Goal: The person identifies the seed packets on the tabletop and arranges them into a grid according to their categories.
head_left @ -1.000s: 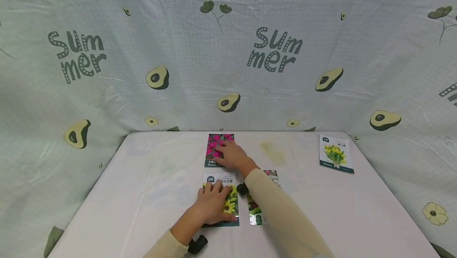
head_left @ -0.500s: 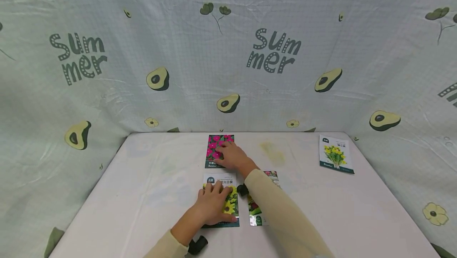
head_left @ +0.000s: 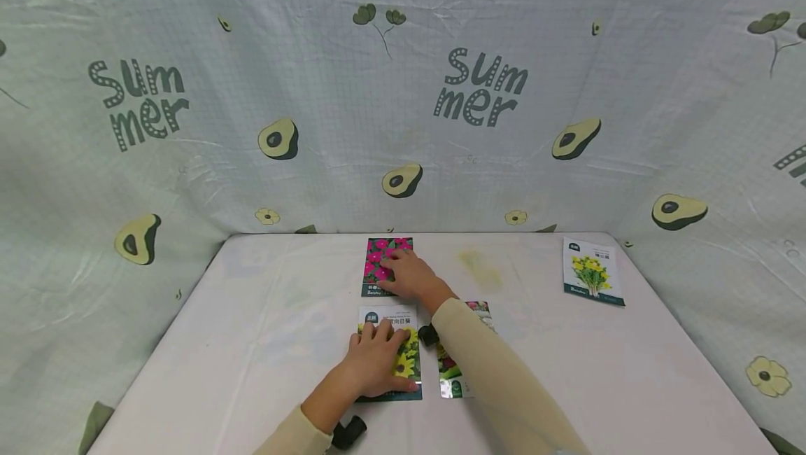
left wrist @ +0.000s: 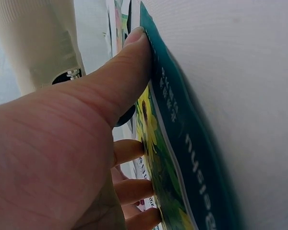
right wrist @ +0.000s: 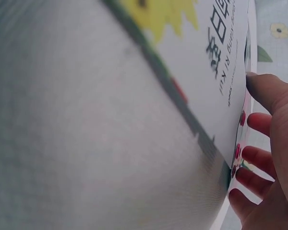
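Observation:
In the head view my left hand (head_left: 374, 360) lies with spread fingers on a seed packet with yellow sunflowers (head_left: 408, 357). The left wrist view shows its thumb (left wrist: 129, 67) and fingertips touching the packet's front, near a teal bottom band (left wrist: 182, 129). Farther back, my right hand (head_left: 411, 276) rests its fingers on a seed packet with pink flowers (head_left: 374, 264), covering its right part. In the right wrist view, the fingers (right wrist: 259, 160) are spread apart over that packet, beyond the sunflower packet's white top (right wrist: 230, 96).
Another seed packet (head_left: 449, 371) lies partly hidden under my right forearm (head_left: 497, 364). At the table's back right is a white packet with yellow-flowered greens (head_left: 592, 274). A printed cloth (head_left: 340, 91) hangs behind the white table (head_left: 264, 343).

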`<state>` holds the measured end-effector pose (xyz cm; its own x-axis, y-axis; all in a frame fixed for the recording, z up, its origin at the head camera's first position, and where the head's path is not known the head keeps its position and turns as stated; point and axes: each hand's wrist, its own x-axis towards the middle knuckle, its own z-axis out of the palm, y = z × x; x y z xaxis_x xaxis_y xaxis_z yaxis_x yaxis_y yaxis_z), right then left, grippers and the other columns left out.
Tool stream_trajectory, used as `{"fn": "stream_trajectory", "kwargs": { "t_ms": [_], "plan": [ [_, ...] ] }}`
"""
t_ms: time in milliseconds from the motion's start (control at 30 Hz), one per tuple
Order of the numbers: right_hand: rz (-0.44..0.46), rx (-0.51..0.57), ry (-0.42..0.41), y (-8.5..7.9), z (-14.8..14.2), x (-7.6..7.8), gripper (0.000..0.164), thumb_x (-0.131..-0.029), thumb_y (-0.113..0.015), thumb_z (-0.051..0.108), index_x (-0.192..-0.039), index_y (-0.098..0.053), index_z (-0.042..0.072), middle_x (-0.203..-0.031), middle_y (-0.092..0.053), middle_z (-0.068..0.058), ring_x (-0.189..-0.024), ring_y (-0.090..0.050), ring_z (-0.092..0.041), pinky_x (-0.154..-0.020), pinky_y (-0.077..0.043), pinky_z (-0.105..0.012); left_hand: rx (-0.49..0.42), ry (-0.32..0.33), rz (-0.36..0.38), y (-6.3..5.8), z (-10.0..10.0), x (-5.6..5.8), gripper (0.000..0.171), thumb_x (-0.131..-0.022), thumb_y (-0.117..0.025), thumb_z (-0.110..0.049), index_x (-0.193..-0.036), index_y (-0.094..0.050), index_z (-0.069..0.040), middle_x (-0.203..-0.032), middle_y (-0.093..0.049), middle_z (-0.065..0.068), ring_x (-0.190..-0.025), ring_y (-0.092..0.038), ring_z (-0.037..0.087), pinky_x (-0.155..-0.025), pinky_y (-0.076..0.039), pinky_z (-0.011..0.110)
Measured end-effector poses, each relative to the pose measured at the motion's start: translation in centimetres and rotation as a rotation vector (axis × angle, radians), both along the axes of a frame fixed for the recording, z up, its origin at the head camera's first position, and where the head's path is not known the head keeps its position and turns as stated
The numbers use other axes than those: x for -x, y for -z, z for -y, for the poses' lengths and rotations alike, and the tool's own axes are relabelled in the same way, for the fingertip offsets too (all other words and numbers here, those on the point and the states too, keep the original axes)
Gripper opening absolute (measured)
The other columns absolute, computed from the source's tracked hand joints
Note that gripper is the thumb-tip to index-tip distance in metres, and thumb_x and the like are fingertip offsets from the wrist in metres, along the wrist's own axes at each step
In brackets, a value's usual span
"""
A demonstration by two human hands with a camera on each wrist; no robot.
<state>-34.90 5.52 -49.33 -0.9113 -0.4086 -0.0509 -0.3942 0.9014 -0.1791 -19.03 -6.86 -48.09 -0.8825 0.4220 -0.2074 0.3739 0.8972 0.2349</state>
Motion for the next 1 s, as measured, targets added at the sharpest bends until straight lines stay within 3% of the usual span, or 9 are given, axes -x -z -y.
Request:
{"fn": "stream_trajectory", "kwargs": {
  "t_ms": [333,1000],
  "plan": [
    [-0.001,0.048,-0.012,-0.2,-0.3,-0.2,0.061,-0.099,-0.060,0.056,-0.151,-0.053,0.025,-0.160,-0.044,-0.006,-0.151,-0.037,-0.029,-0.120,-0.035,-0.046,0.007,0.001,0.002,0.0,0.0,0.0,0.090,-0.075,-0.080,-0.069,-0.146,-0.052,-0.021,-0.132,-0.047,0.011,-0.117,-0.042,0.035,-0.094,-0.040,0.057],
    [0.007,0.288,0.002,-0.5,-4.3,0.0,0.056,-0.102,-0.060,0.047,-0.149,-0.055,0.017,-0.159,-0.043,-0.013,-0.148,-0.040,-0.034,-0.118,-0.036,-0.052,0.006,-0.007,-0.010,-0.1,-0.1,-0.1,0.091,-0.073,-0.081,-0.068,-0.146,-0.053,-0.020,-0.133,-0.048,0.012,-0.114,-0.042,0.034,-0.094,-0.040,0.056]
  ]
}}
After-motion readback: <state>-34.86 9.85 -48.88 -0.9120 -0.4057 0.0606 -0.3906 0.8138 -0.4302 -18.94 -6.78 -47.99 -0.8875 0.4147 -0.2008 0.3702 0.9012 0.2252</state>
